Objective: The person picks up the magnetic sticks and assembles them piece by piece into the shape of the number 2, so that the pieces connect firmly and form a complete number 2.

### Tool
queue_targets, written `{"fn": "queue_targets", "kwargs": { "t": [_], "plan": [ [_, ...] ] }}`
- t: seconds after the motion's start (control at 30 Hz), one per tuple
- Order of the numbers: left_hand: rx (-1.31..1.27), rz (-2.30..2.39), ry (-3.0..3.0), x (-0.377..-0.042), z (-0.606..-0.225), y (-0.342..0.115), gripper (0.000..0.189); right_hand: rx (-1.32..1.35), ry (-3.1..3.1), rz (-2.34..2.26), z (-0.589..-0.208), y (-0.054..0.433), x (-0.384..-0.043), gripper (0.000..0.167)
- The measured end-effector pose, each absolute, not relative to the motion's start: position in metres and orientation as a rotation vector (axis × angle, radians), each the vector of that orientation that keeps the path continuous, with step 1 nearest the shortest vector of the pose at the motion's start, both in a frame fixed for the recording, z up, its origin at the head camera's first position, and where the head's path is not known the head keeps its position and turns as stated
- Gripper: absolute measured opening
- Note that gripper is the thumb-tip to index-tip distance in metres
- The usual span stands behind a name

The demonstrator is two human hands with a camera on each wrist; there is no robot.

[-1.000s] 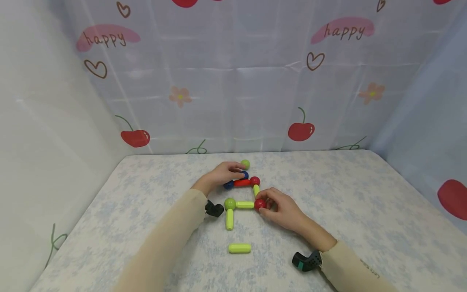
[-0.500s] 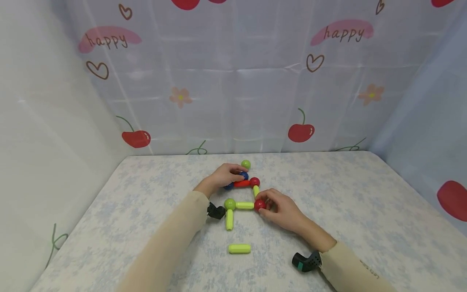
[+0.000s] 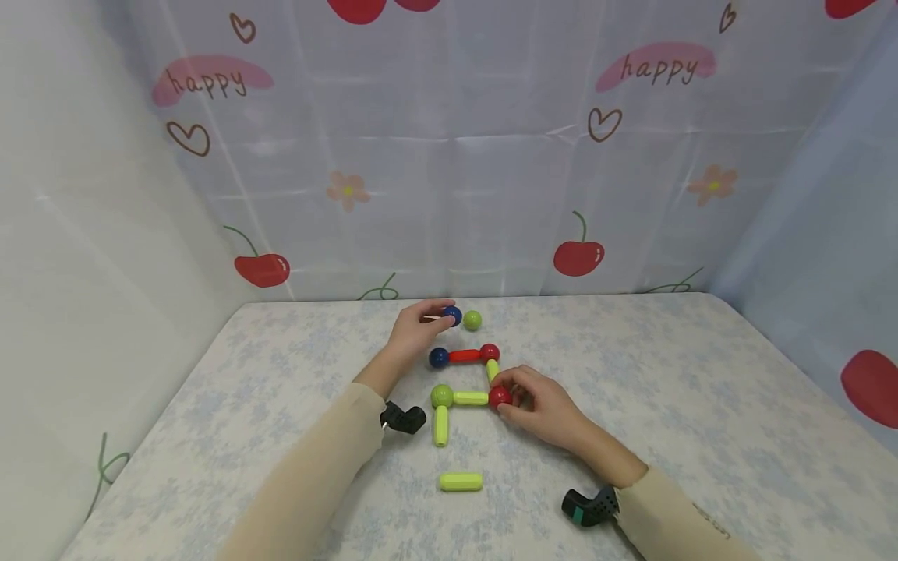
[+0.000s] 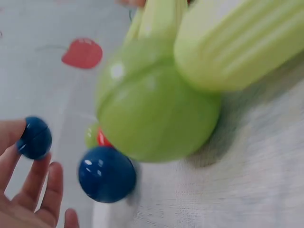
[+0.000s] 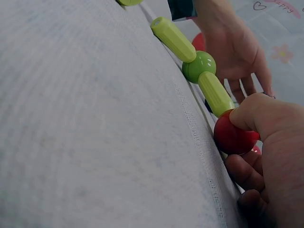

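At the back of the table my left hand (image 3: 415, 329) pinches a blue ball (image 4: 35, 137) between thumb and fingers, just left of a loose green ball (image 3: 473, 320). My right hand (image 3: 536, 407) grips the near red ball (image 5: 233, 134) of a joined chain. From that ball a yellow-green rod (image 3: 471, 398) runs left to a green ball (image 4: 159, 102), which carries another yellow-green rod (image 3: 440, 426) toward the front. A short yellow-green rod (image 3: 493, 369) leads back to a far red ball (image 3: 489, 353), then a red rod (image 3: 464, 356) and a second blue ball (image 3: 439, 358).
A loose yellow-green rod (image 3: 461, 481) lies nearer the front of the patterned tablecloth (image 3: 210, 467). Behind the table hangs a printed curtain (image 3: 449, 156). Each wrist wears a black device, such as the right wrist camera (image 3: 589, 505).
My left hand has lifted the blue ball off from behind the red rod and carried it back and left, beside the loose green ball. My right hand stays on the near red ball.
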State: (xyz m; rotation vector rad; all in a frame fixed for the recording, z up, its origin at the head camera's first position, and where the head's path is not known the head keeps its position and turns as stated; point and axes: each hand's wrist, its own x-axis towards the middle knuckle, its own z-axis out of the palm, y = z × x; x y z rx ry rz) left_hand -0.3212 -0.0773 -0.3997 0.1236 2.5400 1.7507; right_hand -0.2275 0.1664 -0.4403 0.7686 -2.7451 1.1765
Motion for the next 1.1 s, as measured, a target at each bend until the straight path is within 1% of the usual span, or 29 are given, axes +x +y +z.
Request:
{"fn": "queue_targets", "kwargs": {
  "t": [0.2, 0.47, 0.63, 0.83, 0.97, 1.1],
  "plan": [
    [0.094, 1.872, 2.531, -0.296, -0.384, -0.088, 0.032, 0.748, -2.768, 1.180, -0.440, 0.167, -0.226, 0.032],
    [0.076, 1.903, 2.508, -0.254, -0.370, -0.115, 0.035, 0.773, -2.755, 1.189, -0.441, 0.163, -0.228, 0.032],
    [0.090, 1.790, 2.541, -0.226, -0.381, -0.125, 0.035, 0.768, -2.754, 1.180, -0.441, 0.162, -0.227, 0.033],
    [0.107, 1.708, 2.580, -0.194, -0.397, -0.127, 0.029, 0.743, -2.770, 1.159, -0.440, 0.162, -0.226, 0.032],
    [0.108, 1.625, 2.574, -0.179, -0.405, -0.126, 0.028, 0.737, -2.780, 1.150, -0.441, 0.164, -0.227, 0.032],
    [0.113, 1.591, 2.555, -0.173, -0.413, -0.128, 0.030, 0.744, -2.775, 1.143, -0.441, 0.166, -0.227, 0.032]
  ]
}}
